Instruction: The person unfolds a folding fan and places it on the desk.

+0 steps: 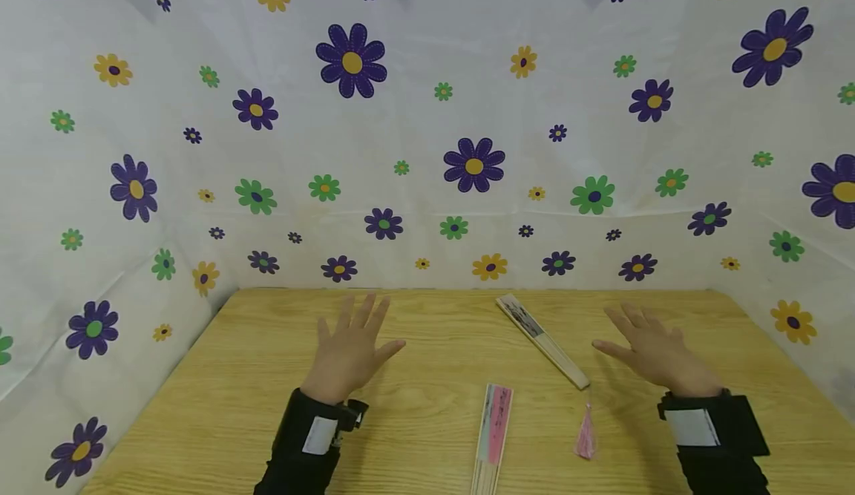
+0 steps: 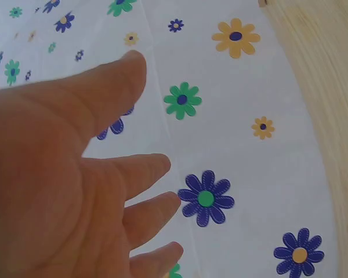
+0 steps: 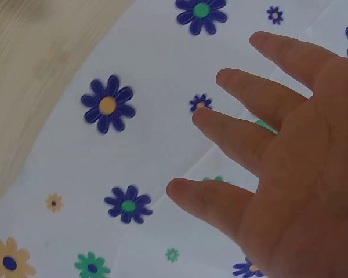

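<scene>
In the head view my left hand is held over the left half of the wooden table, fingers spread and nothing in it. My right hand hovers over the right side, its fingers also spread and holding nothing. Nearest to the right hand lies a folded fan, slanting across the table, with a pink tassel at its lower end. Between the hands and closer to me is a second folded fan with a pink and pale green cover; its lower end runs out of the frame. Both wrist views show bare, extended fingers.
The wooden table ends at a white cloth wall printed with purple, yellow and green flowers. Similar cloth rises along the left and right sides. Black bands with white labels sit around both wrists.
</scene>
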Tool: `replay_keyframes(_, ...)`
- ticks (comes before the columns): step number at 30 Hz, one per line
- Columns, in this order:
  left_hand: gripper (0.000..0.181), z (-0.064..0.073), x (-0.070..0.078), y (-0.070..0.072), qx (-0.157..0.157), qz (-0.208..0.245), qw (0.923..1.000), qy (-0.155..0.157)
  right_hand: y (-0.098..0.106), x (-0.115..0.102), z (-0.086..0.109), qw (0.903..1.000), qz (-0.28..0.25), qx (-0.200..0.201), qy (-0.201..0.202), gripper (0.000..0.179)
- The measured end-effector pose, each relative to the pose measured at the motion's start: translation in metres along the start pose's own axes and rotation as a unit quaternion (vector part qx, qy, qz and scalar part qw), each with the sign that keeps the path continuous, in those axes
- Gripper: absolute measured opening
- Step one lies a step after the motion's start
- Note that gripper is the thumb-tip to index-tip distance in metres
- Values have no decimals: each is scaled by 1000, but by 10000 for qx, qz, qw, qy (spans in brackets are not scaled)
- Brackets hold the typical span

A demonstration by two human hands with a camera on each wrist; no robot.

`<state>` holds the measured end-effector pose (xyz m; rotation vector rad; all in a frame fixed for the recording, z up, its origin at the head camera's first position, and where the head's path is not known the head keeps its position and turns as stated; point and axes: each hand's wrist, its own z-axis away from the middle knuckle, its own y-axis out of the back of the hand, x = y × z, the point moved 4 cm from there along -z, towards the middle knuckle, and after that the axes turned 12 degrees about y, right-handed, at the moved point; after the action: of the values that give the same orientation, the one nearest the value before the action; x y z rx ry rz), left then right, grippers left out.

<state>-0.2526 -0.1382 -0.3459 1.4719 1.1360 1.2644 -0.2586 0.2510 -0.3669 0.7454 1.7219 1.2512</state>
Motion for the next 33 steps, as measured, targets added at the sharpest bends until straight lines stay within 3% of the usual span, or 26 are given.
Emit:
replay_keyframes(8, 69, 15, 21, 4, 259, -283, 9981, -476, -14, -41, -34, 9995, -116, -23, 309, 68)
replay_keyframes(12, 69, 24, 35, 6, 385, -287, 9952, -856, -24, -51, -48, 9998, -108, -143, 21, 68)
replay_keyframes(15, 69, 30, 45, 9, 501, -294, 9923, -1097, -30, -52, -54, 9990, 77, -124, -427, 61)
replay_keyframes(21, 68, 40, 60, 15, 696, -449, 9871, -1371, -42, -46, -58, 9932, 206, -99, -1140, 32)
replay_keyframes(29, 62, 53, 72, 18, 930, -822, 9760, -1790, -56, -42, -57, 9916, 210, -36, -1274, 30)
replay_keyframes(33, 57, 59, 75, 17, 697, -817, 9757, -1908, -60, -40, -58, 9918, 178, 64, -1261, 25)
